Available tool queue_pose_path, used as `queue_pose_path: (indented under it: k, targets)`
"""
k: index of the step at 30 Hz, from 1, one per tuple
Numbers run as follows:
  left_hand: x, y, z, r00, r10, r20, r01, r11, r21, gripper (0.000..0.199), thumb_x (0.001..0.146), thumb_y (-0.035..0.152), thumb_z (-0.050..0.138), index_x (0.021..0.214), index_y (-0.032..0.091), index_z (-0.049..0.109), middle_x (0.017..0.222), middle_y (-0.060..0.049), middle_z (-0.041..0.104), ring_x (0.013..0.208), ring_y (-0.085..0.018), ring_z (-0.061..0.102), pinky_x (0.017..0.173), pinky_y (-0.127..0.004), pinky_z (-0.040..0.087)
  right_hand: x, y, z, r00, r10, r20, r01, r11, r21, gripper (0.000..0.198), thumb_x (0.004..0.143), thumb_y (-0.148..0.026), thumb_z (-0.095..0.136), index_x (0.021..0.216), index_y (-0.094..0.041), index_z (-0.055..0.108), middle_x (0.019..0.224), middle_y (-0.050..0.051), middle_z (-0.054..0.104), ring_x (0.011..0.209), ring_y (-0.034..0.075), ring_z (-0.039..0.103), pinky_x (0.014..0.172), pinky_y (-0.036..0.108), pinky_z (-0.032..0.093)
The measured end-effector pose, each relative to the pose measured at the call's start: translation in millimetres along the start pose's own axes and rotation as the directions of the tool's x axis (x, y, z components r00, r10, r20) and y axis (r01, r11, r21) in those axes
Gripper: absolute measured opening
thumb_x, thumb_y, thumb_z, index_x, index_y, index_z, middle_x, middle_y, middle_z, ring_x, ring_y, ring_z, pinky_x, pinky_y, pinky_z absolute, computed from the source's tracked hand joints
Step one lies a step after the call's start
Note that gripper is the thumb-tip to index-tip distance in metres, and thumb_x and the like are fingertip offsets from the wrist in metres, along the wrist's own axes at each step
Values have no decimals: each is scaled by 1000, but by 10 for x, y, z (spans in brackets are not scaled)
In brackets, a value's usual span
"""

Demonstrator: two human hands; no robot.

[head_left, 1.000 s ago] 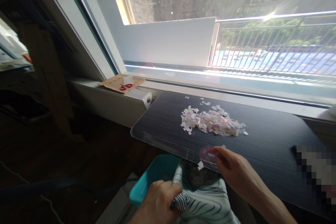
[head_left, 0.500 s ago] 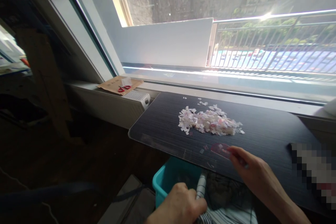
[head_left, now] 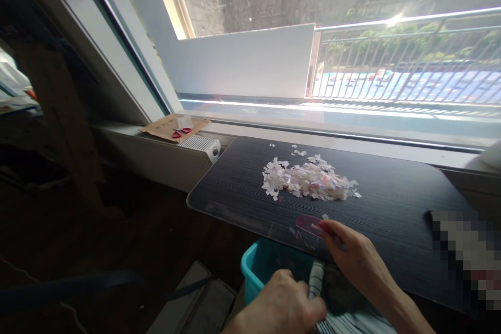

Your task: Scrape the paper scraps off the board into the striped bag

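Observation:
My right hand (head_left: 352, 248) pinches a pink see-through flat piece with a rounded end (head_left: 308, 224), held low over the dark tabletop (head_left: 230, 188) close to its front edge. Small clear scraps (head_left: 299, 235) lie beside that piece. Behind it spreads a heap of small white and pinkish paper bits (head_left: 309, 180). Below the table edge, my left hand (head_left: 285, 297) is closed at the near side of a teal bin (head_left: 252, 276), seemingly gripping its rim; the fingers' undersides are hidden. A striped white cloth (head_left: 316, 276) shows beside the left thumb.
Red-handled scissors (head_left: 182, 132) rest on brown paper (head_left: 160, 128) on the window ledge, by a white radiator (head_left: 201, 147). A blurred-out object (head_left: 469, 255) lies at the table's right. A large window borders the table's far side. Boxes (head_left: 183, 297) stand on the floor at left.
My right hand has moved left with the pink piece, along the table's front edge. My left hand and the teal bin have shifted right. The view has turned slightly.

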State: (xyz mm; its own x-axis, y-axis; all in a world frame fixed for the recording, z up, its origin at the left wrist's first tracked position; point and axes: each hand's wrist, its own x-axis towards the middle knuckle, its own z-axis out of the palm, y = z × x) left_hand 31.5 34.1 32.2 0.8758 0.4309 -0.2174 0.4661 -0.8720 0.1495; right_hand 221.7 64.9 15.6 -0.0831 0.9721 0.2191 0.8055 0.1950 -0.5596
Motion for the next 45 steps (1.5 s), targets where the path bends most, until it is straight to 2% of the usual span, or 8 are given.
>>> queue_pose_path:
  k: [9, 15, 21, 23, 27, 30, 36, 45]
  targets:
    - [3, -21, -1, 1000, 10, -17, -10, 1000, -16, 12, 85, 30, 61, 88, 19, 61, 76, -4, 68, 62, -22, 65, 59, -32, 48, -67, -140, -56, 983, -55, 173, 35, 993, 114, 23, 88, -23, 45, 92, -23, 68, 83, 1, 74, 70, 15, 68, 64, 22, 51]
    - [6, -27, 22, 1000, 10, -15, -10, 1000, -24, 21, 82, 38, 66, 88, 19, 61, 76, -4, 68, 63, -23, 65, 59, -32, 48, -92, -8, -60, 1000, 0, 12, -1, 998, 66, 23, 87, -26, 47, 97, -23, 68, 89, 3, 75, 75, 17, 69, 68, 24, 53]
    - [12, -20, -2, 1000, -2, -21, 2, 1000, -15, 18, 83, 35, 64, 88, 19, 61, 75, -4, 68, 62, -23, 65, 59, -32, 49, -148, -47, -74, 981, -40, 192, 6, 984, 177, 23, 88, -26, 47, 94, -23, 69, 82, 0, 74, 69, 14, 68, 62, 20, 51]
    - [13, -17, 0, 999, -1, -32, 1, 1000, 3, 17, 83, 35, 64, 88, 19, 60, 75, -3, 68, 62, -23, 65, 58, -32, 49, -135, 49, -112, 992, 1, 125, -20, 989, 149, 24, 88, -30, 48, 96, -23, 69, 82, 0, 75, 69, 15, 68, 62, 21, 52]
    - [23, -8, 20, 999, 10, -48, -10, 1000, 11, 15, 82, 34, 64, 87, 20, 60, 72, -3, 66, 59, -22, 64, 54, -31, 47, -86, 393, -193, 973, 121, -196, -137, 988, -72, 30, 87, -38, 48, 103, -21, 68, 90, 5, 76, 73, 21, 71, 63, 27, 53]
    - [34, -2, 31, 999, 12, -36, -12, 1000, 3, 14, 82, 31, 63, 88, 20, 60, 72, -4, 66, 59, -22, 63, 54, -31, 46, -111, 517, -199, 959, 128, -254, -166, 977, -135, 30, 87, -37, 47, 103, -21, 67, 88, 6, 76, 71, 22, 72, 61, 28, 54]
    - [43, -17, 42, 1000, 13, -6, -13, 1000, -15, 20, 84, 39, 61, 90, 19, 60, 76, -5, 67, 63, -24, 64, 56, -32, 48, -232, 272, -91, 999, 31, -39, -30, 999, 39, 23, 89, -33, 49, 98, -25, 68, 89, 1, 75, 74, 17, 71, 68, 22, 55]
    - [29, -28, 40, 999, 31, 8, -30, 998, -59, 23, 83, 39, 63, 93, 18, 61, 79, -6, 68, 66, -24, 65, 58, -33, 49, -248, 122, -33, 996, 3, 93, -17, 988, 157, 22, 89, -31, 49, 97, -23, 69, 88, 1, 75, 75, 16, 69, 68, 21, 54]
